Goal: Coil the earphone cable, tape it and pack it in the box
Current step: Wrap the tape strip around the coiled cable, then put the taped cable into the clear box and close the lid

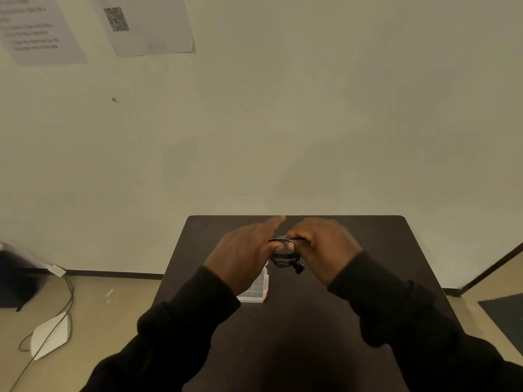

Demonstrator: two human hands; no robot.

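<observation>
Two hands [246,253] [322,247], one cable [285,257], one box [256,290]

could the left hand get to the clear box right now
Probably yes, but not freely. The clear box sits on the table right under the left hand, nothing between them. That hand, like the right hand, is busy holding the earphone cable.

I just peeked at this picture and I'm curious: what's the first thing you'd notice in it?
First, two hands meeting above the middle of the dark table: the left hand and right hand hold a black earphone cable bunched in loops between them. Just under the left hand sits a small clear plastic box on the table. High on the pale wall at the top left hang sheets of paper, one with a square code.
</observation>
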